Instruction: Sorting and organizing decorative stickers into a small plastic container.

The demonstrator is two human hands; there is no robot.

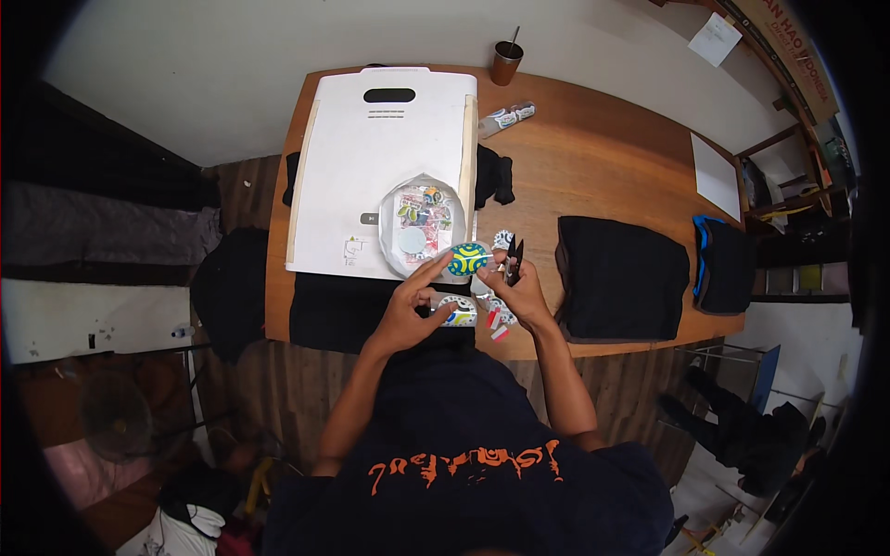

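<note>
**Blue-green oval decal between your hands**

The round dish (391, 199) holds colourful printed pieces (432, 215) and a pale disc (413, 241); the brown cup (506, 69) holds a thin stick (514, 39). Just beyond the dish's near edge, the oval decal (470, 260) sits between your fingertips: your left hand (411, 313), partly curled, steadies it; your right hand (521, 292), closed, grips black snips (514, 262) beside it.

1. The left hand (408, 313) touched a blue, green and yellow patterned oval piece (470, 259) with its fingertips.
2. The right hand (524, 295) gripped black pointed snips (514, 263) beside that piece.
3. A white round bowl (387, 236) containing multicoloured pieces (428, 211) sat on a white flat-topped unit (357, 171).
4. Folded black cloth (626, 278) lay rightward.
</note>
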